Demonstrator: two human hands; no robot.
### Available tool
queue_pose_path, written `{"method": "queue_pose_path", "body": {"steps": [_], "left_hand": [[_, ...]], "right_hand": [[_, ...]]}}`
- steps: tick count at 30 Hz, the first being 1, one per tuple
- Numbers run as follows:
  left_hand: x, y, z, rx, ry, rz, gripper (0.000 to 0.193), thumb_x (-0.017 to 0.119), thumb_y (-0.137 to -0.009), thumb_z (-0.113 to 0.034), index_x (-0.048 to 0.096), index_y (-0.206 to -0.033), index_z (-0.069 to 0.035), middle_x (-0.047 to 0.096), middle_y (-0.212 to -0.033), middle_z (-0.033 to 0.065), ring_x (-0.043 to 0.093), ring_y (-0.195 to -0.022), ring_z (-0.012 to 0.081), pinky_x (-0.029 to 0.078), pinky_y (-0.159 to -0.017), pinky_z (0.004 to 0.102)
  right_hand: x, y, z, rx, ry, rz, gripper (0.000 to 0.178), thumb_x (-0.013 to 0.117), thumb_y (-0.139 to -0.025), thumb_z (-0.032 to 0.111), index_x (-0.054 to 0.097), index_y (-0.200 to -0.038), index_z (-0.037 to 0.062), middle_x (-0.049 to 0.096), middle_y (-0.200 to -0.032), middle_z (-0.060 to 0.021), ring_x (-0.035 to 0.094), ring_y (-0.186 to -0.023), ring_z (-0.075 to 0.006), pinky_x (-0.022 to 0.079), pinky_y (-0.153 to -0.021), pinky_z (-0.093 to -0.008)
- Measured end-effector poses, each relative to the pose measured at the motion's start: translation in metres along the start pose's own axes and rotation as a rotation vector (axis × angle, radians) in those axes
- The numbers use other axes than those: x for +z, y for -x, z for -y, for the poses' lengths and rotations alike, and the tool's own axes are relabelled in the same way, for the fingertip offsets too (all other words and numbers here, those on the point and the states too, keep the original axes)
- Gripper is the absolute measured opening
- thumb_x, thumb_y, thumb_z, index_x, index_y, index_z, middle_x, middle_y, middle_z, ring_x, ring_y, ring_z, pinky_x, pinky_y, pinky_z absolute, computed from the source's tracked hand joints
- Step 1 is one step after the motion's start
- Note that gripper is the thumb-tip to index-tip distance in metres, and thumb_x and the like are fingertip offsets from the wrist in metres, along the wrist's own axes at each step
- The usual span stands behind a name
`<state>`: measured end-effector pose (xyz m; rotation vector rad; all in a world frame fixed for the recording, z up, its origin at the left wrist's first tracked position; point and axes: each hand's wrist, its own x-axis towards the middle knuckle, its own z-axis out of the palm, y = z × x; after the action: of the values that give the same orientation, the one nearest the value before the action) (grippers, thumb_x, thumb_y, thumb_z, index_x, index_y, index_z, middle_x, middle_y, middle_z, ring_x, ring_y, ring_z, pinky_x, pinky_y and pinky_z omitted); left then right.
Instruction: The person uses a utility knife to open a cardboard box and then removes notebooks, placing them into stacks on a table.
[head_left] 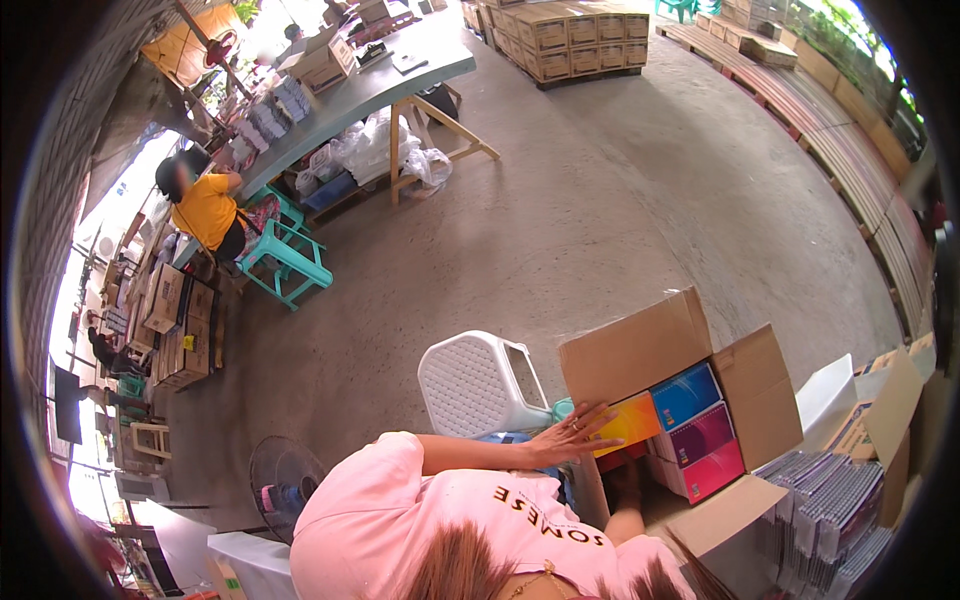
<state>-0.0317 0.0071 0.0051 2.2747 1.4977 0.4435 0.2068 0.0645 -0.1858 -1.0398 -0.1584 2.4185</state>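
An opened cardboard box [640, 335] stands right in front of me with its flaps folded out. Inside are stacks of spiral notebooks: a yellow-orange notebook [626, 424], a blue notebook [687, 396], a purple notebook [699, 436] and a pink notebook [714, 472]. My left hand [572, 436], with a ring on one finger, reaches over the box's left side. Its fingers are stretched out, the tips at the yellow-orange notebook. Down in the box, in shadow below that notebook, is my right hand [627, 484]; its fingers are hidden.
A white plastic stool [478, 385] is left of the box. Many spiral-bound books [825, 510] are stacked at the right. Farther off, a person in yellow [208, 210] sits at a long table [400, 85] near a teal stool [285, 262]. A fan [285, 480] stands behind my left arm.
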Motion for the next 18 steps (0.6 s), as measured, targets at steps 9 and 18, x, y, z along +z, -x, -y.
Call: {"method": "queue_pose_path", "body": {"steps": [9,18], "left_hand": [[-0.003,0.000,0.003,0.016,0.004,-0.014,0.096,0.064,-0.075,-0.006,0.011,-0.150,-0.035,-0.002,-0.158,0.0093,-0.003,-0.146,0.0284,0.002,-0.117,0.0514],[-0.001,0.006,0.006,0.082,-0.166,-0.151,0.103,0.072,-0.068,-0.017,0.012,-0.151,-0.025,0.001,-0.158,0.0078,-0.001,-0.146,0.0276,0.001,-0.118,0.0458]], "right_hand": [[-0.003,0.001,0.003,-0.013,0.004,-0.040,0.055,0.069,-0.080,0.008,0.046,-0.130,0.0090,0.054,-0.128,-0.0126,0.050,-0.119,-0.0220,0.038,-0.105,-0.0378],[-0.009,0.018,0.003,-0.071,0.002,-0.130,0.054,0.071,-0.077,0.005,0.049,-0.127,0.0099,0.055,-0.126,-0.0129,0.052,-0.117,-0.0223,0.041,-0.103,-0.0382]]}}
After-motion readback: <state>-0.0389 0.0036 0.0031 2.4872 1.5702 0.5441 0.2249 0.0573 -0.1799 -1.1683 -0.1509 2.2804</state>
